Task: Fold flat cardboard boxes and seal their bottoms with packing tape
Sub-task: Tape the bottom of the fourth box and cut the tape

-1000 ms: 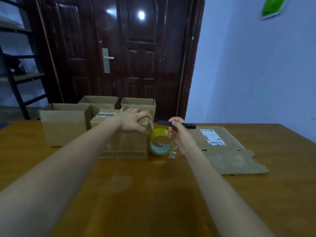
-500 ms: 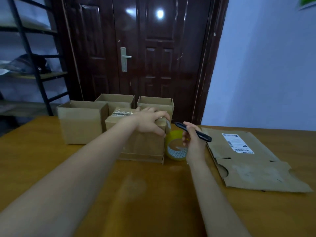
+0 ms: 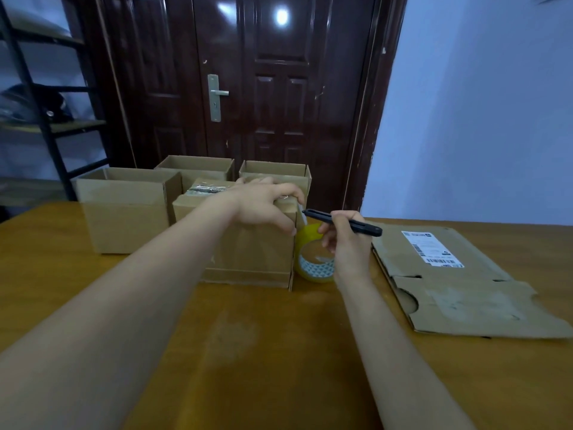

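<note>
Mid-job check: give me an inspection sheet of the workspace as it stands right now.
Surface: wooden table, a pale scuff mid-table.
Job's things: near box standing closed side up; yellow tape roll on edge at its right corner, a tape strip running up to the box edge; flat cardboard with a shipping label at right.
Clutter: three open-topped boxes behind the near box.
Hands: left hand presses on the near box's top right corner; right hand grips a black cutter, tip at the tape strip.
Cables: nothing seen.
Surroundings: dark door, metal shelf at left, pale wall at right.
</note>
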`<state>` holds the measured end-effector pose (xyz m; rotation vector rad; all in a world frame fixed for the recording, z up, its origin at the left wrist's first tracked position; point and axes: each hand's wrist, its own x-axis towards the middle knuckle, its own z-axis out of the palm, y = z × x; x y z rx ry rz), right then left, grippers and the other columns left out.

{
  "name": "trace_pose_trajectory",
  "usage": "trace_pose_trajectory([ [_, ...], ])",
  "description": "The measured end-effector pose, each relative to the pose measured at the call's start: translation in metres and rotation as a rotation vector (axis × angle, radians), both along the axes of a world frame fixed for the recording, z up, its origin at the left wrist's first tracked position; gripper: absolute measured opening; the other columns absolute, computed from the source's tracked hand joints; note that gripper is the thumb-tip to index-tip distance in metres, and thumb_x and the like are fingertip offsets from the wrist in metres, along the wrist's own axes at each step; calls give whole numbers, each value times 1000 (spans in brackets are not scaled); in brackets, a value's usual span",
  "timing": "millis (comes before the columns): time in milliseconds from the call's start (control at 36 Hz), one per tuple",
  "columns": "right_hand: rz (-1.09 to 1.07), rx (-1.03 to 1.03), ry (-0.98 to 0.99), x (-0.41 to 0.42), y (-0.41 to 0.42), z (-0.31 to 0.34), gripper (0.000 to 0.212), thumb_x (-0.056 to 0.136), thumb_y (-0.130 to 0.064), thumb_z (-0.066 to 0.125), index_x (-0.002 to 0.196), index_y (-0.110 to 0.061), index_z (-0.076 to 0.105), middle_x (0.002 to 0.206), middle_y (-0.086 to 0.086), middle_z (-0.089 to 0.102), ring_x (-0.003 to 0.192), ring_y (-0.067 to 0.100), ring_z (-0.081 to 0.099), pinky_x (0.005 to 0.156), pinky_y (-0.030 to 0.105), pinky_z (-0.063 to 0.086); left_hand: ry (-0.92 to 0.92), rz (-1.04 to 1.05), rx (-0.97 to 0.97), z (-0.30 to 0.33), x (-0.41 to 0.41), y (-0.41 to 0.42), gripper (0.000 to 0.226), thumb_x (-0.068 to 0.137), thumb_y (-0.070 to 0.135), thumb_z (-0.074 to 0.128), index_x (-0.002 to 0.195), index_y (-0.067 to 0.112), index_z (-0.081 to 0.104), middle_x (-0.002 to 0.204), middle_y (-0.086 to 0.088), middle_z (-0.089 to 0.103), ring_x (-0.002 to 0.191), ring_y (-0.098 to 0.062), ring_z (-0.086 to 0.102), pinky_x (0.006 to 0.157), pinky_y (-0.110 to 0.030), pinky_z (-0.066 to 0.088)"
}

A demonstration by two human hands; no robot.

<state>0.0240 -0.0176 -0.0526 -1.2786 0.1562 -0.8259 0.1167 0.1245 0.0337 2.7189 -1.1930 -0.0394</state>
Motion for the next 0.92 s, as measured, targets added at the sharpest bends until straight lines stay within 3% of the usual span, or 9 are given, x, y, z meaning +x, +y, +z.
trace_pose_trajectory([
  [139,8,-20,22,-1,1,0,10,92,-9,53,84,-8,57,62,3,61,48,9,52,47,18,43,11,1,-18,0,0,1,63,56,68,55,117,55,41,118,2,42,116,-22,38,108,-54,21],
  [389,20,-79,28,-3,-3,2,15,91,-7,50,77,-8,56,56,3,55,46,10,48,45,17,39,25,1,6,0,0,1,69,53,71,54,119,56,39,128,1,41,124,-24,36,110,-56,18],
  [500,56,-39,14,-3,-6,1,22,87,-2,46,65,-6,50,43,-2,45,40,10,39,37,18,28,45,2,-2,0,0,1,75,42,78,48,114,59,40,129,3,41,123,-23,36,110,-56,17],
  [611,87,-42,-33,-3,-7,-1,23,79,-10,48,56,-9,47,41,-5,39,39,8,36,40,17,30,47,2,0,0,0,1,74,42,77,48,113,59,40,127,1,42,121,-24,38,109,-56,19],
  [722,351,-100,31,-6,-11,-2,24,77,-18,49,53,-15,47,48,-2,39,39,8,33,39,19,26,38,2,9,0,0,1,77,41,78,47,115,58,40,129,1,42,122,-24,37,109,-56,19],
  [806,633,-378,291,-13,-10,2,30,91,-13,49,61,-12,48,52,-2,42,41,8,34,41,16,27,37,-2,16,0,0,1,76,41,78,47,114,60,39,132,1,41,125,-24,35,109,-56,19],
  [917,1001,-772,617,-17,10,10,24,92,-15,55,69,-16,52,59,-5,46,46,5,37,43,12,30,33,3,-9,-2,3,0,73,41,78,51,112,61,40,135,2,43,128,-25,33,106,-53,23],
])
